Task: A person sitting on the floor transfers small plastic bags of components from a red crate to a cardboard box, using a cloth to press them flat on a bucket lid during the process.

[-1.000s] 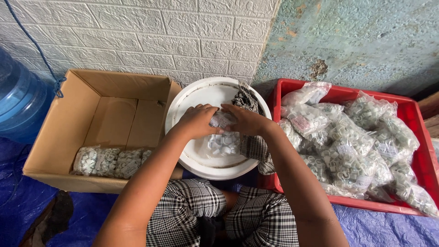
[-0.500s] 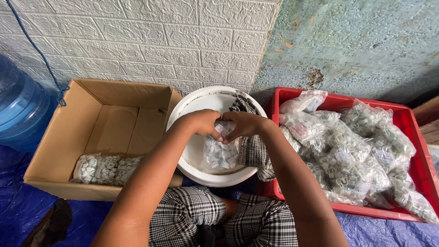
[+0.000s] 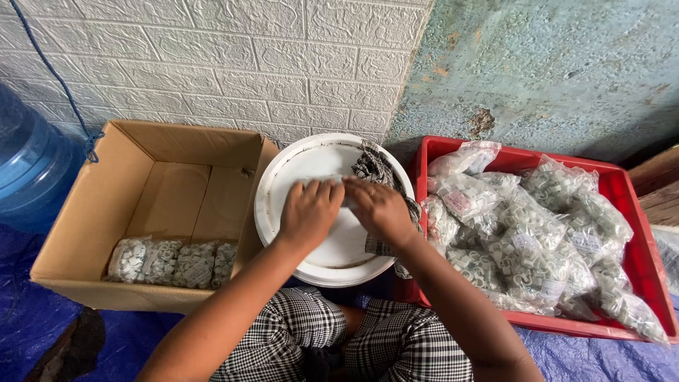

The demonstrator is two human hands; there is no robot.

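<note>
Three or four clear bags of small pale ring-shaped parts point(image 3: 172, 260) already lie in a row along the near wall of the open cardboard box point(image 3: 85, 212), whose floor behind them is bare. The red plastic crate point(image 3: 640, 244) holds a heaped pile of the same kind of bags point(image 3: 527, 237), reaching from its far-left corner to its near-right one, so judged from that, most of the bags are not yet in the box.

Between box and crate stands a round white bucket lid point(image 3: 283, 180), smooth and slightly scuffed. The left hand point(image 3: 310, 212) and the right hand point(image 3: 380, 207) meet over its middle, fingers curled down and closed over something between them; what they grip is hidden under the hands, though a sliver of clear plastic shows at the fingertips. A checked grey cloth point(image 3: 378, 170) drapes over the lid's right rim, touching the right hand.

The bags are thin, crinkled and glossy, lumpy with their contents. The box is matte brown board with flaps open. A blue translucent water jug point(image 3: 28, 166) stands by the box's left wall, on a blue tarpaulin point(image 3: 601, 357).
</note>
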